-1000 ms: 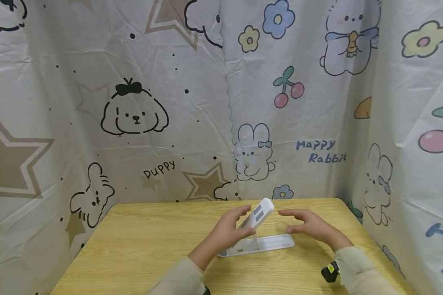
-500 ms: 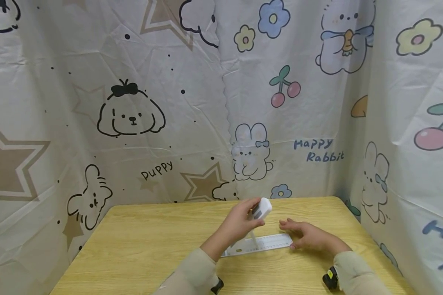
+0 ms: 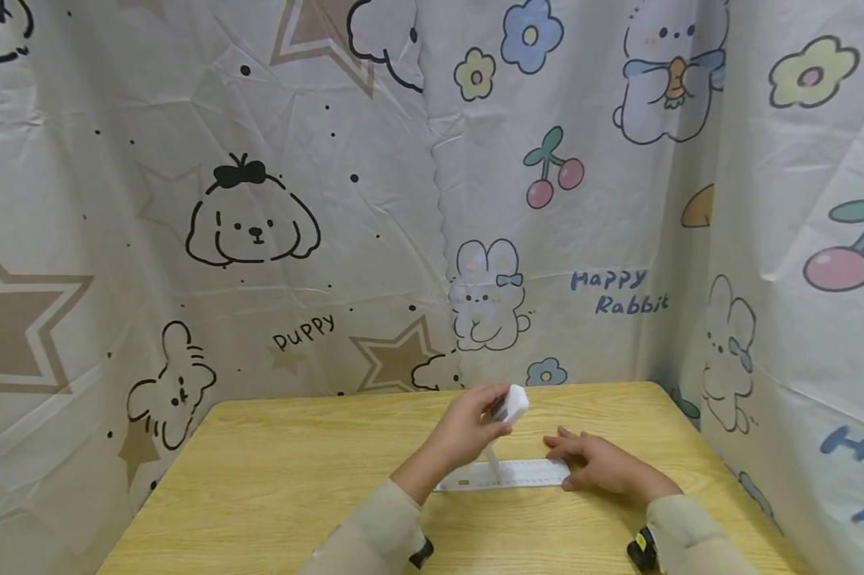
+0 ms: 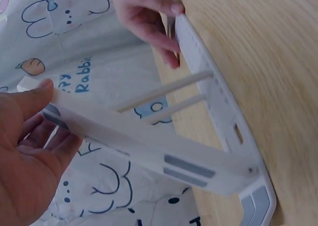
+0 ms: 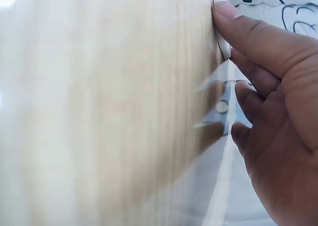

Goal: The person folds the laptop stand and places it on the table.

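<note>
A white folding stand with grey pads is partly opened on the table. My left hand (image 3: 468,419) holds the raised end of its upper panel (image 4: 124,131), thumb on one side and fingers on the other. Two thin struts (image 4: 164,93) run from that panel down to the notched base (image 3: 533,473). The hinge (image 4: 251,171) shows at the opposite end, beside a grey corner pad (image 4: 257,206). At the base's right end, my right hand (image 3: 608,463) pinches the edges between thumb and fingers. The thumb (image 5: 238,20) lies against the white edge in the right wrist view.
The yellow wood-grain table (image 3: 281,471) stretches out around the stand. A cartoon-printed curtain (image 3: 374,200) hangs behind it and along the sides. Dark wrist cameras (image 3: 642,551) sit below both sleeves.
My left hand has shifted right with the upper panel, which stands steeper. The right hand has come down from beside the stand onto the base's end, and the base has turned slightly.
</note>
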`<state>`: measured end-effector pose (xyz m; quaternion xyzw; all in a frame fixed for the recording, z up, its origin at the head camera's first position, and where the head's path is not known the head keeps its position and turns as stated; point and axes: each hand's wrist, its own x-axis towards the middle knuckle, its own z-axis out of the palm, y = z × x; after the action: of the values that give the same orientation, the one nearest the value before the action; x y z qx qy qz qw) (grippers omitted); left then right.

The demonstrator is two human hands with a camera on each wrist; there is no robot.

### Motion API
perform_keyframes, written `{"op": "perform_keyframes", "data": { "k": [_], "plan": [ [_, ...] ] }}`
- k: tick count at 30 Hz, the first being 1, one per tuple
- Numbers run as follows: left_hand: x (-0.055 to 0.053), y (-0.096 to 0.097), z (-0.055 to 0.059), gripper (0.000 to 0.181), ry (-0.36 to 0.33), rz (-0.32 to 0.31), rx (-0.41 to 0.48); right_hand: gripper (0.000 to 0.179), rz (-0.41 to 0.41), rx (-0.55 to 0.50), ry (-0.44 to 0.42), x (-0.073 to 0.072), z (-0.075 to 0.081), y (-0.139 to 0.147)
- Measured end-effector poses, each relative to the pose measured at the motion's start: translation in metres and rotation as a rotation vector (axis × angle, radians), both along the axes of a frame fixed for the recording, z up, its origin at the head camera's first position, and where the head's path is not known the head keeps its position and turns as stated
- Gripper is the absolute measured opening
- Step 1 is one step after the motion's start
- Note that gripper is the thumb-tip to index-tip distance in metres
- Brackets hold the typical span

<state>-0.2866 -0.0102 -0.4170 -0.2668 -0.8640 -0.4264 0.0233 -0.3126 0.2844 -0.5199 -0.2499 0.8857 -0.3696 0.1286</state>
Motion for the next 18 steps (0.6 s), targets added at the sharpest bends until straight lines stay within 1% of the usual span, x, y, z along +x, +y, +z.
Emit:
{"op": "perform_keyframes", "data": {
  "k": [4,7,11,14,18],
  "plan": [
    [-0.005,-0.006,0.0,0.058,0.025,-0.055,-0.032,0.042,0.009,-0.001,0.006,0.008,0.0,-0.004],
    [-0.008,-0.011,0.0,0.057,0.032,-0.094,-0.046,0.042,0.018,-0.004,0.004,0.014,0.001,-0.006],
    [-0.009,-0.014,-0.001,0.058,0.042,-0.127,-0.054,0.042,0.054,0.006,-0.014,0.016,0.003,-0.004],
    [-0.007,-0.012,-0.002,0.058,0.066,-0.112,-0.073,0.045,0.092,0.0,-0.05,0.015,0.005,0.001],
    [-0.001,-0.005,-0.004,0.061,0.138,-0.059,-0.105,0.047,0.126,-0.025,-0.09,0.011,0.006,0.008]
  ]
}}
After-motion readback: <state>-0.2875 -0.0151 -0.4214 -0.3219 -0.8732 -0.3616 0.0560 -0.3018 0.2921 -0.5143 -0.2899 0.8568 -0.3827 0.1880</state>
